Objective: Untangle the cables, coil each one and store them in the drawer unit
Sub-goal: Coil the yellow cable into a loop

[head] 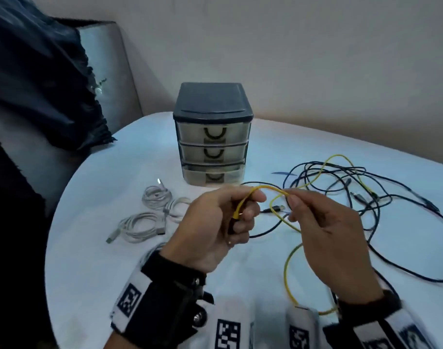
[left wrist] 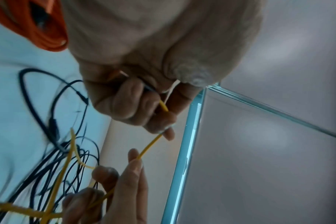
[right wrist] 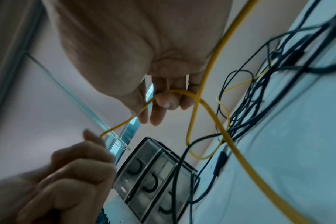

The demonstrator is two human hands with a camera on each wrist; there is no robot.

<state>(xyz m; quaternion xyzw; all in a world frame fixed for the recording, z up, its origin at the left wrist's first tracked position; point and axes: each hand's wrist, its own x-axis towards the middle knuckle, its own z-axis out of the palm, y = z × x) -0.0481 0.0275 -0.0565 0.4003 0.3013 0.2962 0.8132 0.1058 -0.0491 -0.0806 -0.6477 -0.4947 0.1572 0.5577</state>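
Left hand point(head: 215, 222) grips the thin yellow cable point(head: 288, 268)'s end in curled fingers; right hand point(head: 326, 230) pinches it alongside, before the closed grey three-drawer plastic unit point(head: 213, 134). No legible writing.

Dim, bluish, soft light – no hard shadows. Wrist views are smeared by motion blur; head view bends and softens at its edges.
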